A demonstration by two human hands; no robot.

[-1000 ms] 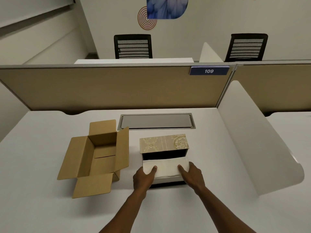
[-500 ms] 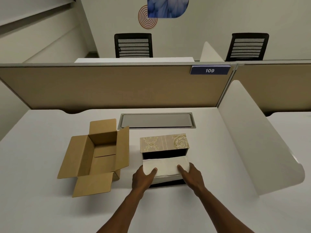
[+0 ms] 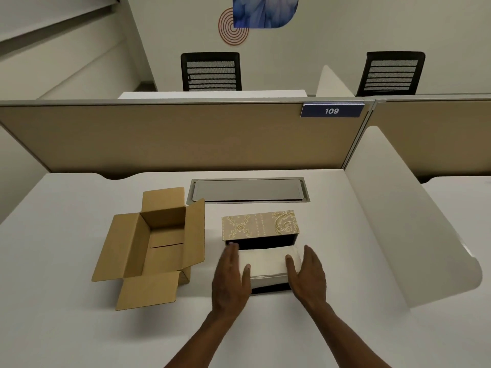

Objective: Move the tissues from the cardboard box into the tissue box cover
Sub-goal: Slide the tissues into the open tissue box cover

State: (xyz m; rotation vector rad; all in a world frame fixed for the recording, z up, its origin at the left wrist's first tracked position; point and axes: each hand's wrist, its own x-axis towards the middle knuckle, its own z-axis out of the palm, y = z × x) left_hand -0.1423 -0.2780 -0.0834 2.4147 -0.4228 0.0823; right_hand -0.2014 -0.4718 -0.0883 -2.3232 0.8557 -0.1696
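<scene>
**Tissues seated in the cover, hands flanking the stack**

The white desk (image 3: 79, 328) carries everything; places below are given relative to the tissue box cover (image 3: 260, 225), which sits near the desk's middle with its patterned panel standing upright at the far side. The cardboard box (image 3: 151, 248) lies just left of the cover, flaps splayed, its interior showing no tissues. A grey cable hatch (image 3: 247, 189) is set into the desk behind the cover.

The tissues (image 3: 268, 262) lie as one white stack inside the cover's dark open tray, below the patterned panel. The left hand (image 3: 231, 282) is flat and spread at the stack's left edge, clasping nothing. The right hand (image 3: 308, 277) is likewise unclenched at the right edge, its thumb resting on or just over the stack's corner; which, I cannot tell.

The stack's near edge appears to ride above the tray's front. If so, closing the patterned panel could crumple the top sheets, and a sideways brush from either palm could skew the loose stack.
</scene>
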